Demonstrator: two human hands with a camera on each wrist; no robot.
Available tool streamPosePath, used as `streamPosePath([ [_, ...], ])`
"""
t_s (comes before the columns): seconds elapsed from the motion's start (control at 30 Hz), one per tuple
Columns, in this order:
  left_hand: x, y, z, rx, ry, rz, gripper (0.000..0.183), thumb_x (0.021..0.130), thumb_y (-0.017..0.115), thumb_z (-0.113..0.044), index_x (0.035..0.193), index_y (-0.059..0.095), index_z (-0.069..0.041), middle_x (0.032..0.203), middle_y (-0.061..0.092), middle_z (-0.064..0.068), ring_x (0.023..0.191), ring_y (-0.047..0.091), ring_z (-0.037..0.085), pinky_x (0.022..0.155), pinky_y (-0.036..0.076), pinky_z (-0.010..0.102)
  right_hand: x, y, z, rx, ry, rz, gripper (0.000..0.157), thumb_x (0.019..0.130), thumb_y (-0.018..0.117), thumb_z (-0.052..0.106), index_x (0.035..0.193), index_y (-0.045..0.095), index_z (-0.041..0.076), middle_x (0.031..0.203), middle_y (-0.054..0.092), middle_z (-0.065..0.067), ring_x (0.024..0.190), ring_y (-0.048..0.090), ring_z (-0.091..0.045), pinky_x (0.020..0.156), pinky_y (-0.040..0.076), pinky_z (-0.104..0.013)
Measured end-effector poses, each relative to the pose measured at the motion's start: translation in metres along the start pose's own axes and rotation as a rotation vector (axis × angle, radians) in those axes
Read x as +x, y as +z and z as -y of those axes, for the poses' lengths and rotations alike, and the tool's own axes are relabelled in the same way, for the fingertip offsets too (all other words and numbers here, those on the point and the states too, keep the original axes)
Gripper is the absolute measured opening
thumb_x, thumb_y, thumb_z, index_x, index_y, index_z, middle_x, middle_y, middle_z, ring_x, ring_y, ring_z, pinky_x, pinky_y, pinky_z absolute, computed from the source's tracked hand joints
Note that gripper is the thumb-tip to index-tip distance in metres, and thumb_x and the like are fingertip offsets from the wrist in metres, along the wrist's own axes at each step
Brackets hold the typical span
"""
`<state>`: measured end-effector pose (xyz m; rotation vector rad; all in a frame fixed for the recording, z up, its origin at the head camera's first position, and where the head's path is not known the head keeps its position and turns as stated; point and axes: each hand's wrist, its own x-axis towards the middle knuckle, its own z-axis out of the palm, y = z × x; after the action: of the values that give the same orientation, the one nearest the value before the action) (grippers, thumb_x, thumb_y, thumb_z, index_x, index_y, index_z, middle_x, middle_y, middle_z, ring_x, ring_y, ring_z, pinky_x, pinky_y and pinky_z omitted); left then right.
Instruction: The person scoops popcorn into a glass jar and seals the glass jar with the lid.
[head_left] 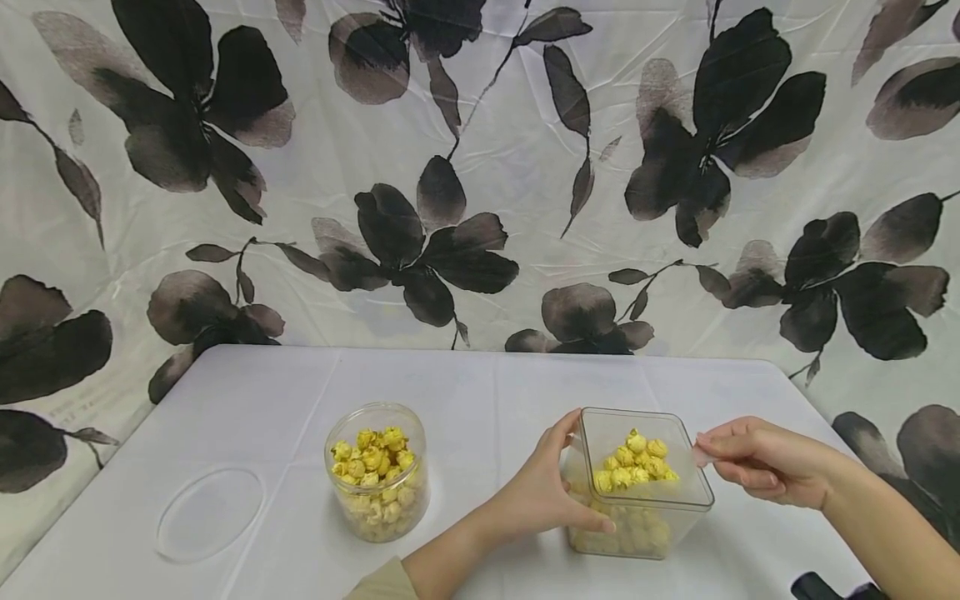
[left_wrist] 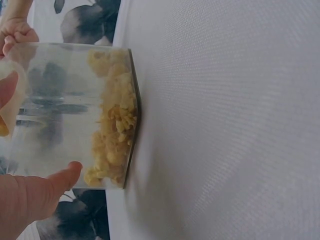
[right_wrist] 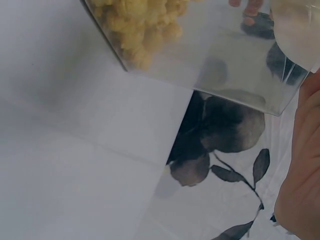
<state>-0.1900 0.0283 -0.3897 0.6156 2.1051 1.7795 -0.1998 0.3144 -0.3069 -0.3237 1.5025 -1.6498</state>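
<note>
On the right half of the table stands a clear square container (head_left: 686, 533), partly filled with yellow popcorn (head_left: 633, 467). My left hand (head_left: 543, 483) grips its left side, the thumb (left_wrist: 67, 177) lying along the front wall and the fingers reaching behind. At the right rim my right hand (head_left: 772, 462) pinches a small translucent piece (head_left: 702, 456). In the right wrist view a pale, rounded translucent thing (right_wrist: 297, 32) shows beside that hand; its full shape is hidden. Popcorn also lies along the container's base in the left wrist view.
Left of the container stands a round clear jar (head_left: 378, 512), uncovered, with popcorn inside. A round translucent lid (head_left: 210, 515) lies flat at the table's left. Something black (head_left: 817, 586) pokes in at the lower right. Behind the white table (head_left: 420, 371) hangs a flowered cloth (head_left: 525, 275).
</note>
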Motion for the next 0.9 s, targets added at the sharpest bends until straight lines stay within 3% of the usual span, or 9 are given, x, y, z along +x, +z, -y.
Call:
streamPosePath([
  [0.13,-0.0002,0.0000,-0.0004,0.005,0.000,-0.003,0.112,0.063,0.087,-0.015,0.147,0.015,-0.033,0.145,0.023,-0.004,0.134,0.023,0.019,0.092,0.044,0.036,-0.0001,-0.0006,0.0011,0.005,-0.002,0.004,0.030,0.100,0.039,0.014,0.097,0.069,0.007,0.063,0.054,0.010,0.045,0.030,-0.001,0.043,0.034,-0.008],
  [0.43,-0.0002,0.0003,-0.0007,0.004,-0.007,-0.001,0.111,0.063,0.087,-0.016,0.147,0.015,-0.034,0.146,0.022,-0.004,0.135,0.022,0.020,0.093,0.044,0.037,0.0000,-0.0023,-0.0022,0.022,-0.004,0.004,0.030,0.100,0.040,0.014,0.098,0.069,0.007,0.064,0.053,0.010,0.045,0.028,-0.002,0.043,0.036,-0.008],
  [0.63,0.0005,0.0002,-0.0002,0.003,-0.003,-0.004,0.112,0.063,0.087,-0.015,0.147,0.016,-0.033,0.145,0.023,-0.005,0.134,0.023,0.020,0.092,0.044,0.038,0.0003,-0.0022,-0.0030,0.003,-0.024,0.023,0.031,0.100,0.038,0.011,0.097,0.069,0.007,0.062,0.052,0.010,0.043,0.022,-0.005,0.037,0.011,-0.019],
  [0.73,0.0008,0.0001,0.0001,0.010,0.000,-0.003,0.112,0.063,0.087,-0.016,0.147,0.016,-0.033,0.144,0.024,-0.006,0.134,0.023,0.020,0.092,0.044,0.037,0.0008,-0.0013,-0.0031,0.006,-0.031,0.034,0.031,0.100,0.038,0.012,0.098,0.069,0.006,0.062,0.052,0.011,0.042,0.021,-0.005,0.039,0.006,-0.023],
  [0.9,0.0010,-0.0001,0.0007,0.016,0.000,-0.003,0.112,0.063,0.087,-0.017,0.146,0.016,-0.034,0.144,0.024,-0.006,0.134,0.023,0.020,0.092,0.045,0.038,0.0004,-0.0013,-0.0019,0.030,-0.005,0.027,0.030,0.100,0.040,0.014,0.098,0.069,0.006,0.063,0.054,0.011,0.044,0.031,0.000,0.038,0.024,-0.011],
])
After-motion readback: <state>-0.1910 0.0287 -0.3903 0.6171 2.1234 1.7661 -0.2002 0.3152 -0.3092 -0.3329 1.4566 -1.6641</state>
